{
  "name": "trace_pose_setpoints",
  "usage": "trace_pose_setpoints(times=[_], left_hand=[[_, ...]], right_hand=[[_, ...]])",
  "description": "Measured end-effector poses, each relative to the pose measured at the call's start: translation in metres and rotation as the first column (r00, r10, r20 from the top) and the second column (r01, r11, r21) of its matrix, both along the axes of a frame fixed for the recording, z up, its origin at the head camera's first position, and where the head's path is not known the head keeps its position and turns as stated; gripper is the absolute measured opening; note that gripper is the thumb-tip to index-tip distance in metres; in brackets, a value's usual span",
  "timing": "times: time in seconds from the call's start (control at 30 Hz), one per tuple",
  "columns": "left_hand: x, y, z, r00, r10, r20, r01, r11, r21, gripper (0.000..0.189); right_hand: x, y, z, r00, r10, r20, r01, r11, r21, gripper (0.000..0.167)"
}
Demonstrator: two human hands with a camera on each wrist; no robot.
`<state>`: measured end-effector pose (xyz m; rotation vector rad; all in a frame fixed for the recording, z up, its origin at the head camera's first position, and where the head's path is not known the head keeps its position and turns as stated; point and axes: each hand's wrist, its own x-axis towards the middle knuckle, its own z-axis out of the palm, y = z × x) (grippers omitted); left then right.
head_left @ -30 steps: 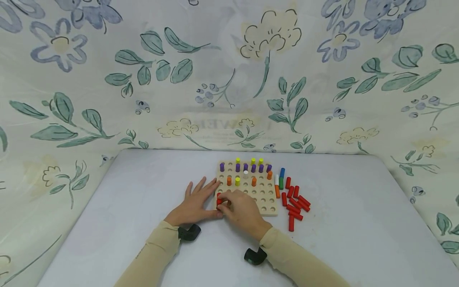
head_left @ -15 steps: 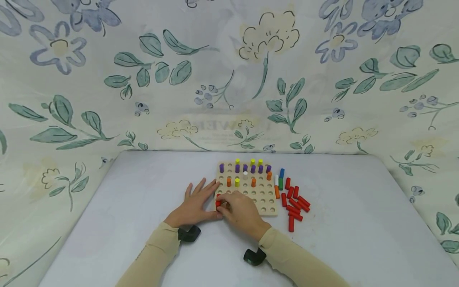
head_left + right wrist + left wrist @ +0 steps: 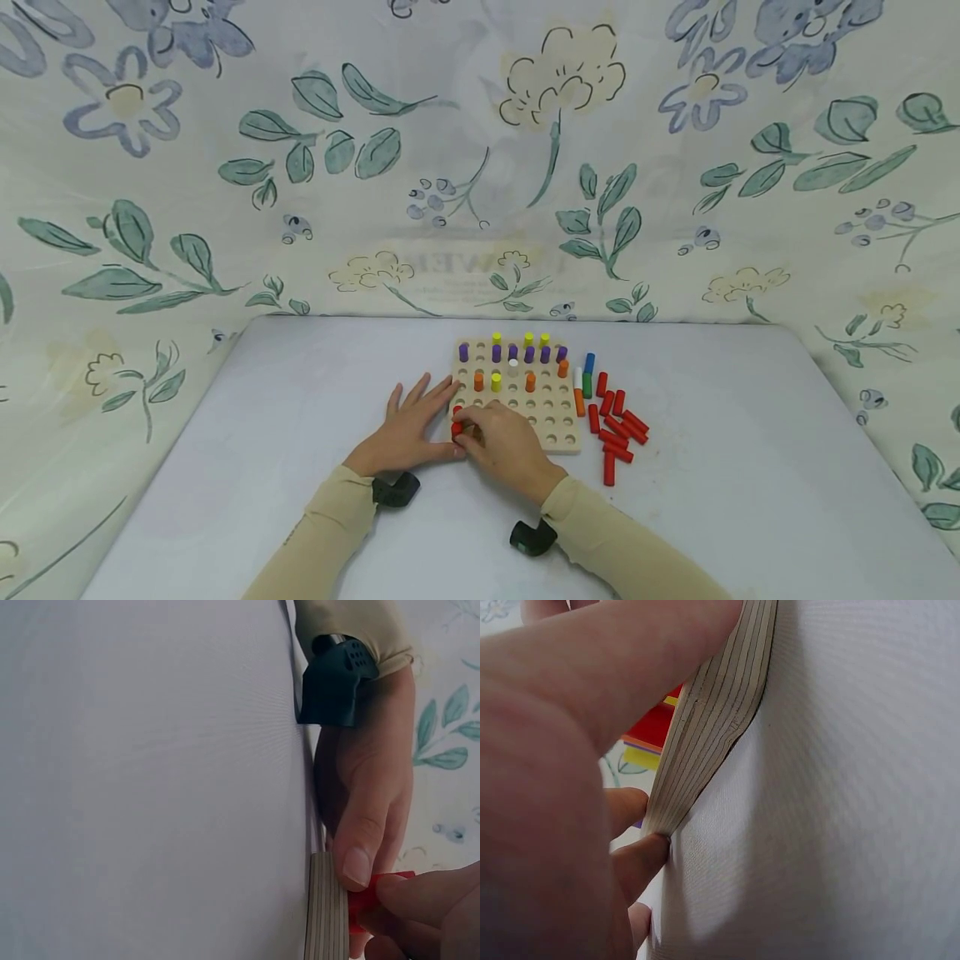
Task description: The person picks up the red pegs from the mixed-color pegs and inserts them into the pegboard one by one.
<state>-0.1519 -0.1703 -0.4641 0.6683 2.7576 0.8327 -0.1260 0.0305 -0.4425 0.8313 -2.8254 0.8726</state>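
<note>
A pale wooden pegboard [image 3: 555,421] lies on the white table, with coloured pegs standing in some of its holes. My left hand [image 3: 401,433] rests flat with spread fingers along the board's left side. Its thumb touches the near left corner, and the left wrist view shows the layered wooden edge [image 3: 720,705] against the fingers. With thumb and fingertips, my right hand [image 3: 513,454] pinches a red peg [image 3: 457,429] upright at that same corner. Another red peg [image 3: 457,410] stands just behind it. The right hand covers part of the board's front rows.
Right of the board lie several loose red pegs [image 3: 618,426], plus a blue peg [image 3: 589,362], a green peg [image 3: 587,385], a white peg [image 3: 577,378] and an orange peg [image 3: 579,403]. A floral cloth [image 3: 450,192] hangs behind the table's far edge.
</note>
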Motion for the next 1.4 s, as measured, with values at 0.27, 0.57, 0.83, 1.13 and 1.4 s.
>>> trace_pose_setpoints(times=[0.27, 0.57, 0.83, 1.13, 1.4], left_hand=[[0.000, -0.001, 0.001, 1.000, 0.001, 0.000, -0.001, 1.000, 0.003, 0.102], [0.000, 0.000, 0.003, 1.000, -0.002, 0.002, 0.002, 1.000, 0.007, 0.101], [0.000, 0.000, 0.002, 1.000, 0.004, 0.017, -0.004, 1.000, 0.005, 0.099], [-0.001, -0.001, 0.003, 1.000, -0.001, 0.005, 0.001, 1.000, -0.003, 0.100], [0.001, 0.000, 0.004, 1.000, 0.003, 0.020, -0.004, 1.000, 0.017, 0.099]], right_hand=[[0.002, 0.004, 0.003, 1.000, 0.010, 0.017, -0.010, 1.000, 0.004, 0.025], [0.005, 0.012, 0.009, 1.000, -0.008, 0.007, 0.008, 0.999, -0.038, 0.025], [0.004, 0.025, 0.013, 0.998, -0.054, -0.010, 0.054, 0.998, -0.026, 0.028], [0.003, 0.042, 0.019, 0.995, -0.093, -0.027, 0.092, 0.994, -0.058, 0.027], [-0.001, 0.055, 0.017, 0.991, -0.126, -0.039, 0.122, 0.988, -0.094, 0.027]])
